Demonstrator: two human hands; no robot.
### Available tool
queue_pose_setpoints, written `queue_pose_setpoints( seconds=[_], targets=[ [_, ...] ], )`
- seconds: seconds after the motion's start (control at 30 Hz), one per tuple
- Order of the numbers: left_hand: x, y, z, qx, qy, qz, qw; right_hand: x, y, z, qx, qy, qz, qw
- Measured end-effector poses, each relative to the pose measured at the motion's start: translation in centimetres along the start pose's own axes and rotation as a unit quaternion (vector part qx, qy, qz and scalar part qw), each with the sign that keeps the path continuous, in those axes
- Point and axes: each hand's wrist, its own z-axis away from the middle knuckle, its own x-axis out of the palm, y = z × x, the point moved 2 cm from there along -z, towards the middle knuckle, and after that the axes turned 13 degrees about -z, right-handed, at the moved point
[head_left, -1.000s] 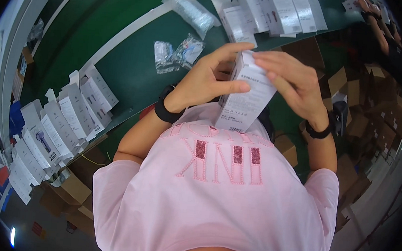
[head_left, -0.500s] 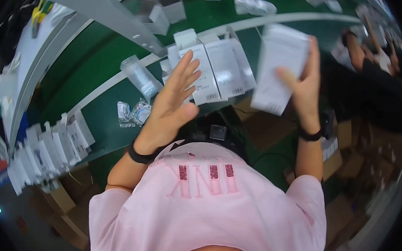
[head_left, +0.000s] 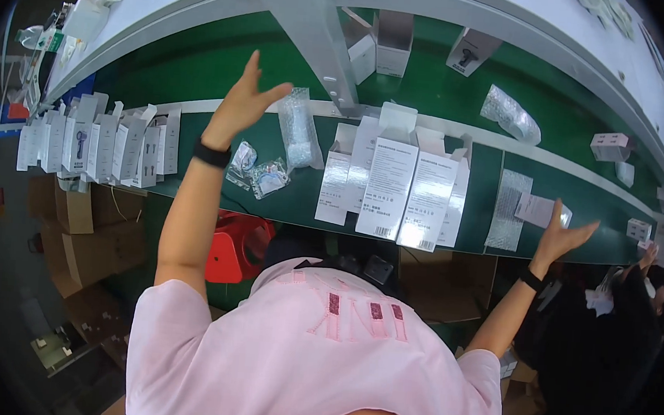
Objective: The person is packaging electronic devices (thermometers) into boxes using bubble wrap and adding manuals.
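Note:
My left hand [head_left: 245,101] is raised over the bench's left part, fingers and thumb apart, holding nothing. Close by it lies a clear bubble-wrap sleeve [head_left: 299,131] with something pale inside, and below that are two small clear packets [head_left: 269,178]. My right hand [head_left: 563,240] reaches out at the right, fingers spread and empty. Just beyond it lies a small white box [head_left: 534,210], partly over a flat piece of bubble wrap [head_left: 510,206]. Several tall white cartons, some with flaps up, lean together in the middle; the front one [head_left: 387,184] carries printed text.
A row of white cartons [head_left: 103,146] stands along the left of the green bench [head_left: 478,180]. A grey upright post [head_left: 303,30] rises mid-bench. Behind are more boxes and a bubble-wrapped item [head_left: 511,114]. A red stool [head_left: 237,248] sits below. A person in black [head_left: 601,361] is at right.
The white carton that my right hand held has been let go, and that hand has moved outward to the right. My left hand has swung left. The view has turned and levelled.

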Motion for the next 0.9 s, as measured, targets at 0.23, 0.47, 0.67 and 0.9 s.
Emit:
queue_pose_setpoints(
  seconds=[0.23,0.47,0.67,0.9],
  targets=[
    [11.4,-7.3,-13.5,0.076,-0.051,0.124,0.988,16.8,-24.5,-4.5,-0.117,-0.517,-0.269,0.804],
    [18.6,-3.9,-15.0,0.110,0.036,0.078,0.990,31.5,-21.5,-1.3,-0.233,-0.545,-0.085,0.801],
    [12.4,-12.7,-13.7,0.064,0.231,-0.013,0.971,16.8,-19.3,-7.1,-0.298,-0.469,-0.111,0.824],
    [2.7,-8.6,2.4,-0.101,0.269,0.290,0.913,-1.9,-10.7,-5.6,-0.205,-0.422,0.000,0.883]
  ],
)
